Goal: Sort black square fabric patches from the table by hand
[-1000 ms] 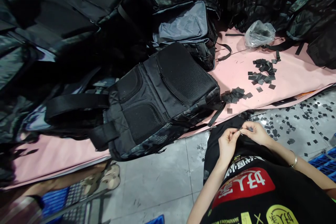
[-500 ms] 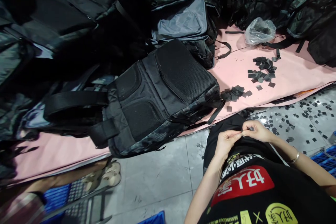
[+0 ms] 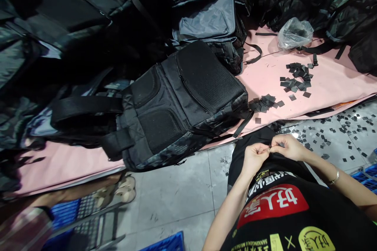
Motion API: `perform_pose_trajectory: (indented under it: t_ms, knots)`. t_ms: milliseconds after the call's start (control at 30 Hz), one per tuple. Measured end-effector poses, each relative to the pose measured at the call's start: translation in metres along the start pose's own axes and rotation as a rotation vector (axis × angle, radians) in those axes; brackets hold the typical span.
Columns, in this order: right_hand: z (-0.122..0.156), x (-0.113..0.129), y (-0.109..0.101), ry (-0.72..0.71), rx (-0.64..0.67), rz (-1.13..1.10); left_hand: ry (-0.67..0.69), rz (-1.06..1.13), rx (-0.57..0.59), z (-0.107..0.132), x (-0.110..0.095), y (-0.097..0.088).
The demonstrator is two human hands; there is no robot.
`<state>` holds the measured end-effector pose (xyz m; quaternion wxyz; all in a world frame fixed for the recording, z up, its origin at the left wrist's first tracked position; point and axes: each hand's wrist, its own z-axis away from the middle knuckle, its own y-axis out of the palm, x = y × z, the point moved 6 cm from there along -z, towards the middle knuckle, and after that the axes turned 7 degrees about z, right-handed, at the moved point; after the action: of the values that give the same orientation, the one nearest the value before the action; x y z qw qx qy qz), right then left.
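Close together in front of my body, my left hand (image 3: 255,158) and my right hand (image 3: 287,147) pinch with their fingertips touching. A little dark something shows by the right fingers, but it is too small to name. Beyond them, on the pink table covering (image 3: 332,86), lie a near pile of small black squares (image 3: 265,103) and a farther pile (image 3: 297,76). Left of my hands, a black backpack (image 3: 176,102) rests with its padded mesh back facing up and its straps out to the left. Neither hand touches it.
An open bag with grey lining (image 3: 207,19) stands behind the backpack, among more dark camouflage bags. A clear plastic bag (image 3: 295,33) sits at the back right. Black squares litter the tiled floor (image 3: 176,196). Another person's sandalled foot (image 3: 126,189) and blue crates (image 3: 165,243) are below.
The view has shifted slightly. My hands stay pinched together, with only small finger movement. The backpack and the piles look the same.
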<state>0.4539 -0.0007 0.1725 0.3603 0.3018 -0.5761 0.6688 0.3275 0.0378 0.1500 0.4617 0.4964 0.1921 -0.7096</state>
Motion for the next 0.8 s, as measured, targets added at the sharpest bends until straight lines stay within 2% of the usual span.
perform_pose_trajectory:
  t_ms: [167, 300, 533, 633, 800]
  knots:
    - [0.003, 0.006, -0.002, -0.014, -0.013, 0.048, 0.114, -0.184, -0.071, 0.0, -0.005, -0.001]
    - [0.003, 0.007, -0.001, -0.058, -0.019, 0.084, 0.137, -0.294, -0.091, 0.0, -0.004, 0.001]
    - [0.004, 0.009, 0.002, -0.074, -0.169, 0.225, 0.336, -0.564, -0.171, 0.006, -0.018, 0.007]
    - [0.005, 0.012, 0.001, -0.074, -0.175, 0.245, 0.345, -0.56, -0.191, 0.005, -0.018, 0.009]
    - [0.008, 0.018, -0.004, -0.078, -0.179, 0.278, 0.251, -0.415, -0.187, 0.0, -0.013, 0.012]
